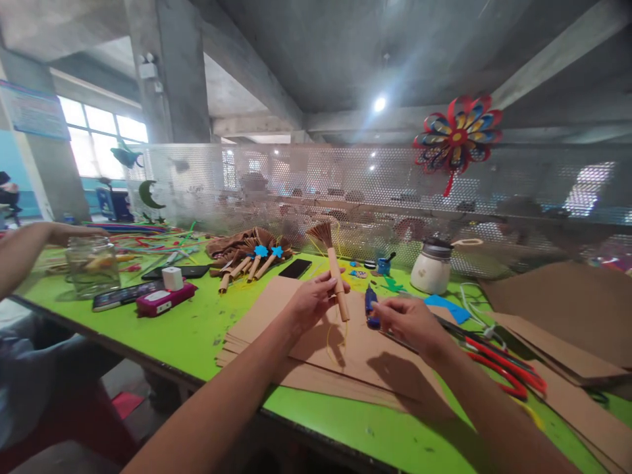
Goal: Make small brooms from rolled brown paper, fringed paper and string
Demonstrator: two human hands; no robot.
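Observation:
My left hand [316, 299] is closed around the rolled handle of a small brown paper broom [336, 273]. Its fanned bristles point up and away, and a thin yellow string hangs near the handle's lower end. Just to the right, my right hand [407, 322] pinches a small blue glue gun [371, 309], its tip upward and apart from the broom. Both hands are above a stack of brown paper sheets [296, 342] on the green table [192, 342]. Farther back lie several similar brooms [254, 263], some with blue paper shapes on them.
Red-handled scissors [508, 368] and brown card [563, 309] lie on the right, near a white jar [432, 266]. At left are a glass jar [93, 266], phones, a magenta power bank [165, 299] and another person's arm [29, 250]. A perforated screen [296, 178] stands behind.

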